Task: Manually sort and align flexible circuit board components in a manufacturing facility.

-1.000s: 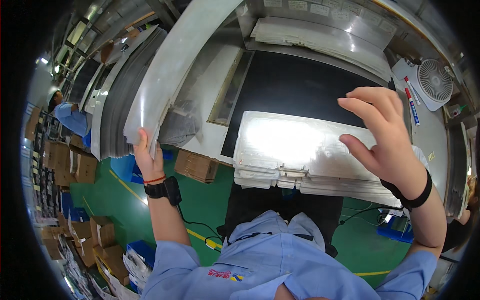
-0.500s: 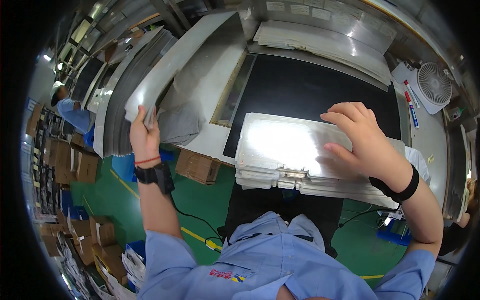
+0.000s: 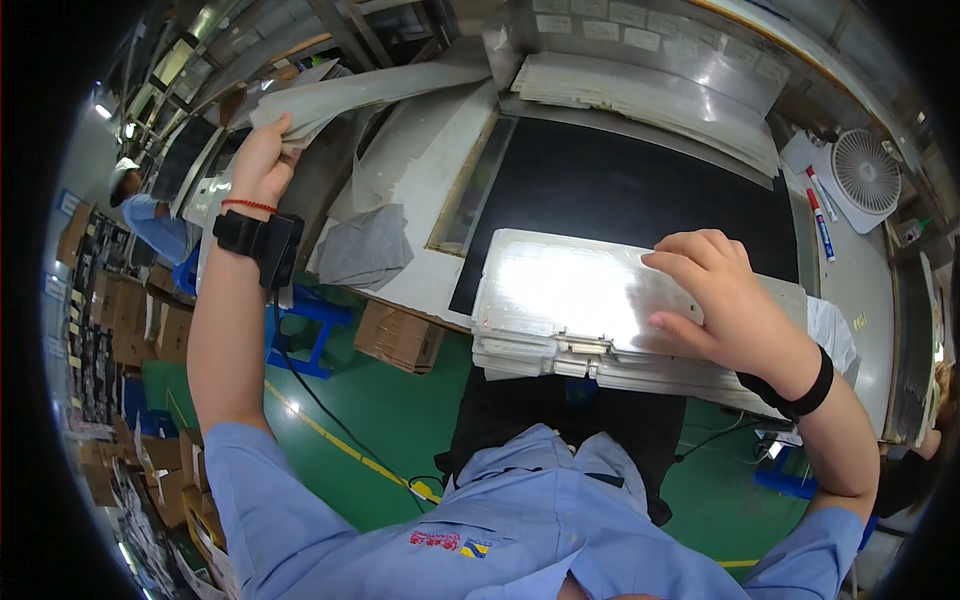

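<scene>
At the upper left, my left hand (image 3: pixel 264 165) grips the near end of a long thin metal sheet (image 3: pixel 370 90), thumb and fingers closed on its edge. The raised sheet bends away toward the back corner of the bench. My right hand (image 3: pixel 715 290) is open, fingers spread, over a stack of shiny silver plates (image 3: pixel 560 280) at the front of the bench. Whether its fingertips touch the top plate I cannot tell. Notches show along the stack's near edge. Behind lies a black mat (image 3: pixel 640 180).
A grey cloth (image 3: pixel 365 248) lies left of the mat. More metal sheets (image 3: pixel 640 95) lean at the back. Markers (image 3: pixel 822 215) and a white fan (image 3: pixel 866 172) are on the right. Below stand a cardboard box (image 3: pixel 398 336) and blue stool (image 3: pixel 315 330). Another person (image 3: pixel 150 215) is far left.
My left hand has moved up and to the left, lifting the near end of the metal sheet with it. My right hand has stayed nearly still over the plates.
</scene>
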Demonstrator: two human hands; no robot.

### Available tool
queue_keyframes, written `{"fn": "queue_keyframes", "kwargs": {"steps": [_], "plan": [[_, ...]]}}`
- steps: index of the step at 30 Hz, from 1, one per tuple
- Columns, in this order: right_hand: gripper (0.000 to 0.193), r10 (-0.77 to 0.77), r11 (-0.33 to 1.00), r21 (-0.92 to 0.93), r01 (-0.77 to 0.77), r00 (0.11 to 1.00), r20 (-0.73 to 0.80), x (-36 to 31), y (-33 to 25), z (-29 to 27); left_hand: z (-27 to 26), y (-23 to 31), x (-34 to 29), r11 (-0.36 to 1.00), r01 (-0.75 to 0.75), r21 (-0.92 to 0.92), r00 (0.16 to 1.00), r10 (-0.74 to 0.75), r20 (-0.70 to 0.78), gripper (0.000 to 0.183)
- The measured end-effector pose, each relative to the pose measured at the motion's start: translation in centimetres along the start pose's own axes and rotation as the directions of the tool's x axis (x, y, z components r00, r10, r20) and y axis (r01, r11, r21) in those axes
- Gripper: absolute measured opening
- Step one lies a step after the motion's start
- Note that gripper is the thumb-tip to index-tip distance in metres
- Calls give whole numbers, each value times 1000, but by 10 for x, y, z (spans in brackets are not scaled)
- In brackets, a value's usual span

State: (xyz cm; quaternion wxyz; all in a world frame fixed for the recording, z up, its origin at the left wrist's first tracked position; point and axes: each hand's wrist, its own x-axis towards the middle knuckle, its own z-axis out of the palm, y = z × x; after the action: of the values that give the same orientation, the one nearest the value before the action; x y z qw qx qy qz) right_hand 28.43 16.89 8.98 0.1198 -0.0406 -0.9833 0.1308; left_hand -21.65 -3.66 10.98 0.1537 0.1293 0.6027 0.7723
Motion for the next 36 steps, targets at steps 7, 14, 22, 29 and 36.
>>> {"fn": "queue_keyframes", "kwargs": {"steps": [7,14,22,29,36], "plan": [[47,-14,1000,23,13,999,32,-2,-3,-1,-10,19,13,988,58,143,994,-70,79,28],[49,4,1000,6,-4,999,48,-2,1,2,2,-33,10,927,149,343,989,-141,-48,29],[52,74,997,6,-74,995,65,-5,12,6,-12,-41,11,979,203,-28,977,-201,66,28],[56,103,994,18,-106,989,103,3,11,7,-4,-47,10,978,208,35,956,-211,205,23],[56,198,980,-38,-196,979,56,0,22,21,-44,-90,-45,942,246,227,962,-266,62,36]]}}
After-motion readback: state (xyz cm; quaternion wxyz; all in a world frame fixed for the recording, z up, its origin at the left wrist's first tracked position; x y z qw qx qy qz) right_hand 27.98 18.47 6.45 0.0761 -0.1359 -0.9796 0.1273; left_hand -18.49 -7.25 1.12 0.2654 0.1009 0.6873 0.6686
